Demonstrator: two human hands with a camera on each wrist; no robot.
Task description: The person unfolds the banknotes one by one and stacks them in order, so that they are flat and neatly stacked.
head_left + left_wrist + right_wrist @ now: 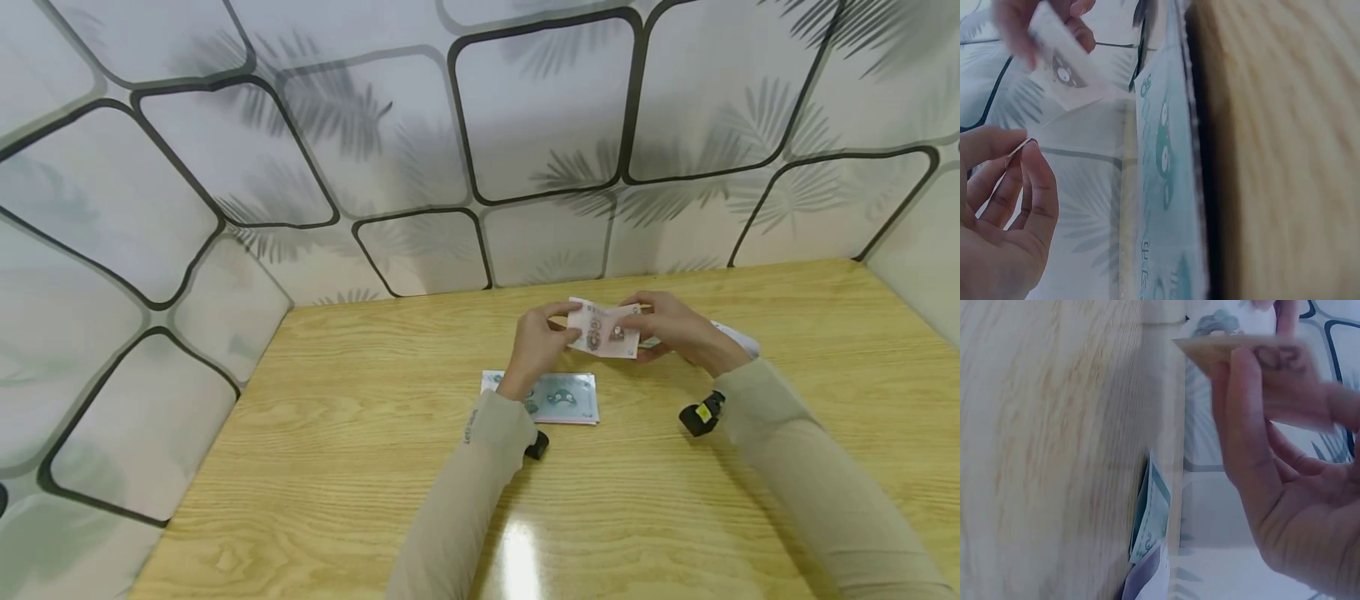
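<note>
A pinkish banknote-like paper, creased down its middle, is held up between both hands in the head view. My left hand pinches its left edge between thumb and fingers. At the other end, my right hand grips the paper, where a "50" shows in the right wrist view. Under my left wrist lies a stack of green-printed notes, seen close up as green paper in the left wrist view.
Behind my right hand, white papers lie on the wooden table. A green folded note shows beside them in the right wrist view. A patterned curtain-like backdrop stands along the table's back and left edges.
</note>
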